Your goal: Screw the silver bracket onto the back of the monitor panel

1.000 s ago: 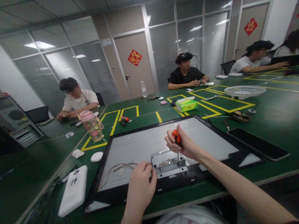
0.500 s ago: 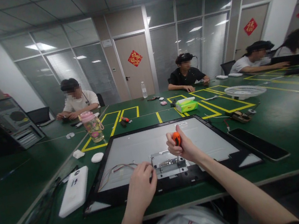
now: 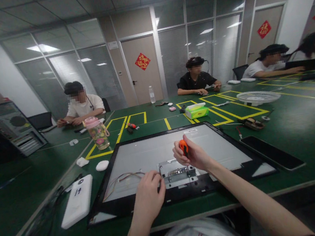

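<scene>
A monitor panel (image 3: 140,157) lies face down on the green table, black frame around a grey metal back. Near its front edge sits a small metal bracket (image 3: 177,173) with thin coloured wires (image 3: 122,178) running left from it. My right hand (image 3: 193,155) is closed round an orange-handled screwdriver (image 3: 183,146), held upright with its tip down at the bracket's right end. My left hand (image 3: 148,199) rests curled on the panel's front edge, fingertips against the bracket's left end; what they pinch, if anything, is hidden.
A white flat device (image 3: 77,200) and cables lie left of the panel, a dark phone (image 3: 271,151) to the right. Behind stand a pink-lidded bottle (image 3: 97,132), a green tissue box (image 3: 196,110) and a white fan grille (image 3: 256,96). Several people sit at the far side.
My right hand with the screwdriver has shifted slightly left and turned a little at the bracket. My left hand has stayed put.
</scene>
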{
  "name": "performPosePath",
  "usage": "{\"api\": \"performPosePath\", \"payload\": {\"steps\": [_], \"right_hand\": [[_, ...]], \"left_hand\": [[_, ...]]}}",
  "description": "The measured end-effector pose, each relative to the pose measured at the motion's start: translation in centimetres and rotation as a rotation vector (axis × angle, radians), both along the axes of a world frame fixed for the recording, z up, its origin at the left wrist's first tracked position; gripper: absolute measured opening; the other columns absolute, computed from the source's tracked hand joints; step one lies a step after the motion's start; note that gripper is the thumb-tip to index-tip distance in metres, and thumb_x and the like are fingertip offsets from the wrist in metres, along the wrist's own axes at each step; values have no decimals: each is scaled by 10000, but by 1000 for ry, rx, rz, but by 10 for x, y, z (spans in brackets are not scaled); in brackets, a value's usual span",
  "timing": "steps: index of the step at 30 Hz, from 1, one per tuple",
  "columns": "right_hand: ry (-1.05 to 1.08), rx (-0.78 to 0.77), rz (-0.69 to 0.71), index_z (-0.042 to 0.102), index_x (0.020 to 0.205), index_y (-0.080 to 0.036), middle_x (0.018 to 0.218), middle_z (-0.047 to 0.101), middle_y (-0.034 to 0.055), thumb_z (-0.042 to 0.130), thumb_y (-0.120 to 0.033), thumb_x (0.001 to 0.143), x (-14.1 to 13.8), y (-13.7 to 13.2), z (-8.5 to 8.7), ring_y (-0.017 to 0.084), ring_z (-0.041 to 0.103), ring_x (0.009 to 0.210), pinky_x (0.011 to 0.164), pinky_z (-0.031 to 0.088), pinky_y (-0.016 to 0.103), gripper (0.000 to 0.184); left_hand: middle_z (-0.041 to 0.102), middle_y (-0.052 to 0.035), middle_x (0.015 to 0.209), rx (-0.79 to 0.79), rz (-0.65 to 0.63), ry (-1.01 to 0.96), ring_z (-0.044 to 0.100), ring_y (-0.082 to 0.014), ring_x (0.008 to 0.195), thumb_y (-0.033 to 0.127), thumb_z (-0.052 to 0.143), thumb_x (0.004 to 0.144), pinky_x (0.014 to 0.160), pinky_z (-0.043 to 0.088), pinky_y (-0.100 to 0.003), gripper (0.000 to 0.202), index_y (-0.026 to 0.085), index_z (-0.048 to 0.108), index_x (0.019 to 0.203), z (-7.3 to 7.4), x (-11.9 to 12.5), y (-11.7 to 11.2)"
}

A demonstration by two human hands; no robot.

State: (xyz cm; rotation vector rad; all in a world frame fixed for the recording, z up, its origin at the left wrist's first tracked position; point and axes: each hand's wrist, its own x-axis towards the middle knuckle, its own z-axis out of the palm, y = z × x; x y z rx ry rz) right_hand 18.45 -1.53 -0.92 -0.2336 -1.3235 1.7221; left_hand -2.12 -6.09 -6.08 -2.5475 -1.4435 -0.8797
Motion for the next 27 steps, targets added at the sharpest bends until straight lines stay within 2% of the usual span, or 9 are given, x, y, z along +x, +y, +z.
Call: {"api": "performPosePath", "payload": {"steps": [3, 6, 9, 12, 18, 24, 27], "right_hand": [[-2, -18, -6, 446, 595, -187, 449, 274, -93, 473, -708, 875, 1, 1, -1, 57, 153, 388, 371, 133, 193, 592], [11, -2, -28, 463, 707, -208, 431, 231, -125, 534, -730, 821, 1, 1, -4, 55, 93, 376, 371, 109, 185, 539], [11, 0, -66, 452, 809, -232, 439, 224, -139, 625, -671, 794, 2, 1, -5, 62, 76, 384, 383, 105, 184, 472], [35, -10, -85, 437, 765, -227, 462, 235, -125, 641, -599, 822, 3, 1, -5, 63, 81, 406, 398, 99, 178, 429], [53, 10, 45, 458, 674, -196, 482, 280, -92, 544, -621, 882, 6, 4, -2, 65, 154, 408, 390, 138, 185, 481], [24, 36, 74, 480, 841, -227, 451, 258, -126, 567, -570, 884, 3, 0, -6, 68, 101, 381, 385, 127, 183, 356], [17, 12, 62, 458, 816, -231, 441, 270, -125, 586, -587, 861, 3, 0, -7, 69, 107, 375, 381, 127, 186, 381]], "left_hand": [[670, -71, 953, 8, 2, 0, 642, -215, 890, 143, 464, 904, 834, 534, -376, 188, 191, 621, 812, -1, 0, 0], [667, -74, 958, -7, 1, 12, 641, -219, 895, 146, 453, 913, 837, 534, -384, 193, 188, 617, 821, -1, -1, 0], [667, -75, 963, -12, -2, 10, 640, -223, 899, 148, 450, 915, 830, 535, -387, 193, 187, 613, 820, -1, -1, 0], [667, -72, 974, -12, 3, 6, 643, -224, 906, 150, 459, 915, 831, 534, -383, 183, 189, 610, 821, -1, -1, 0], [662, -73, 979, -29, 4, 14, 642, -223, 916, 147, 459, 916, 836, 530, -382, 177, 186, 611, 832, -1, -2, -1], [659, -68, 970, -30, 2, 21, 638, -218, 912, 137, 459, 916, 837, 526, -374, 181, 190, 604, 822, -1, -1, 0], [658, -69, 969, -35, 3, 26, 638, -218, 911, 135, 454, 919, 842, 526, -376, 183, 186, 603, 826, -1, -1, 1]]}}
